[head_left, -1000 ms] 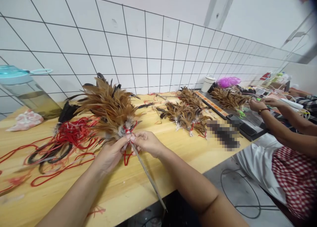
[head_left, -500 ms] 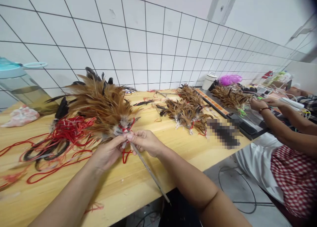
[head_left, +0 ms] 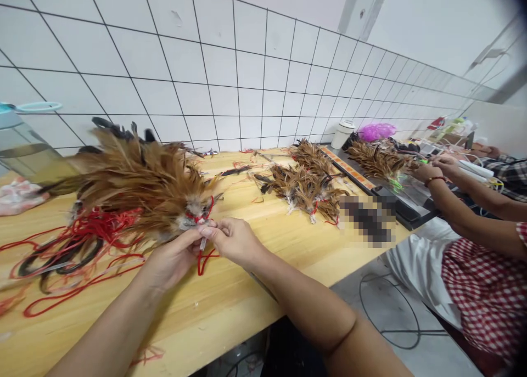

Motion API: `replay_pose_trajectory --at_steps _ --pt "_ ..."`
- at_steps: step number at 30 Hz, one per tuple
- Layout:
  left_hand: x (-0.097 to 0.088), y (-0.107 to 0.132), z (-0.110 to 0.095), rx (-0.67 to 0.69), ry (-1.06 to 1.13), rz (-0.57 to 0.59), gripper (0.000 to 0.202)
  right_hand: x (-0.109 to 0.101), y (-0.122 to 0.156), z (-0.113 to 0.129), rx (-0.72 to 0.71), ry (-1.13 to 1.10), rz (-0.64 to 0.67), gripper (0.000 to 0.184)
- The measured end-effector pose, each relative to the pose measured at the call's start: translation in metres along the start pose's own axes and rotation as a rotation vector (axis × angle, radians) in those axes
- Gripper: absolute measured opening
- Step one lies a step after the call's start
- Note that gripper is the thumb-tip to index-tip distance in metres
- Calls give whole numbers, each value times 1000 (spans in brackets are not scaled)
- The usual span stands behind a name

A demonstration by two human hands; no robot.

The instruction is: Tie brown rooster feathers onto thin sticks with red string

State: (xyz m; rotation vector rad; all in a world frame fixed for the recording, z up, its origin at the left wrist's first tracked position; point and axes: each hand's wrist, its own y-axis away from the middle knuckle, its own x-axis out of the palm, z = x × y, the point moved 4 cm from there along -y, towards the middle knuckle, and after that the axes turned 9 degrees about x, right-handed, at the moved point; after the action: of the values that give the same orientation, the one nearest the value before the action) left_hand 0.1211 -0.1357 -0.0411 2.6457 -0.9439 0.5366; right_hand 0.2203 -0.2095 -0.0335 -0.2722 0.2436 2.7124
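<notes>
A bushy bundle of brown and black feathers [head_left: 144, 187] leans to the left above the table, tied near its pale, fluffy base with red cord [head_left: 213, 207]. My left hand [head_left: 175, 259] is closed with thumb and fingers at that base. Right beside it my right hand [head_left: 234, 238] pinches the same spot, its fingertips touching those of my left. A small clear strip [head_left: 203, 244] and a loop of red cord hang below the fingers. A thin grey stick [head_left: 263, 285] runs down from the hands, mostly hidden behind my right forearm.
Tangled red strings [head_left: 109, 226] lie left of the bundle, near a bottle [head_left: 31, 155] and a knotted plastic bag [head_left: 20, 196]. More feather bundles [head_left: 307, 185] lie mid-table, by a white cup [head_left: 342, 134]. At right, a co-worker's hands [head_left: 430, 169] handle other feathers.
The feather bundle has tipped further left, and the stick has swung up behind my right forearm. Both hands keep their pinch at the base. The view has shifted slightly.
</notes>
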Motion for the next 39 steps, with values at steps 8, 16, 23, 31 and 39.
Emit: replay_pose_trajectory --at_steps 8,16,23,31,39 --pt "0 1 2 -4 32 -20 21 -3 14 19 -102 255 -165 24" --pt "2 2 2 -3 35 106 29 10 4 1 284 -385 578 47" --pt "-1 1 4 -39 16 83 25 14 2 -5 287 -653 799 41" --pt "-3 0 4 -29 66 71 19 18 9 5 365 -732 785 49" --pt "-4 -2 4 -12 69 67 15 17 11 6 364 -811 680 29"
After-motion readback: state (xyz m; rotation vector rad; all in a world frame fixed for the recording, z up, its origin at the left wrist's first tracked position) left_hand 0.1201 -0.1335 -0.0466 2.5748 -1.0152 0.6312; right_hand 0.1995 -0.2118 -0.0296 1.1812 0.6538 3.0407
